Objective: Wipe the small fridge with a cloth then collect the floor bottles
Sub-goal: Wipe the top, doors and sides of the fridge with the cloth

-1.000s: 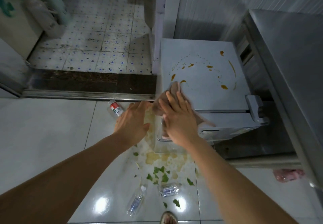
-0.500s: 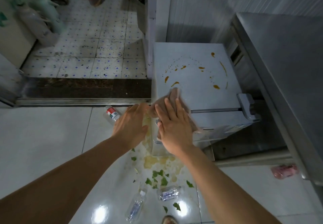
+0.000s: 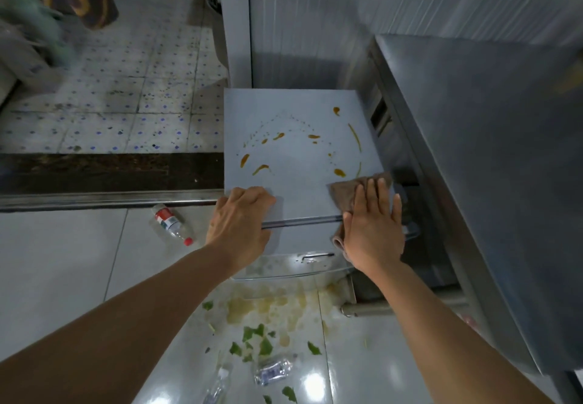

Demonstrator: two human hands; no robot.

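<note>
Glossy floor tiles (image 3: pixel 63 261) surround the small fridge (image 3: pixel 299 164), whose top is streaked with orange stains (image 3: pixel 260 168). At its front right corner the right hand (image 3: pixel 373 230) presses a brown cloth (image 3: pixel 344 187) flat, fingers straight. Apart from it, the left hand (image 3: pixel 239 220) curls over the front left edge. Three bottles (image 3: pixel 170 224) lie on the floor among green leaves (image 3: pixel 255 340).

Brown cloth (image 3: pixel 348 189); orange-spattered white fridge (image 3: pixel 296 183)

We see a stainless steel counter (image 3: pixel 492 164) at right, green leaf scraps (image 3: pixel 255 339) beside a yellowish spill (image 3: pixel 268 306) on the white floor tiles (image 3: pixel 63 261).
</note>
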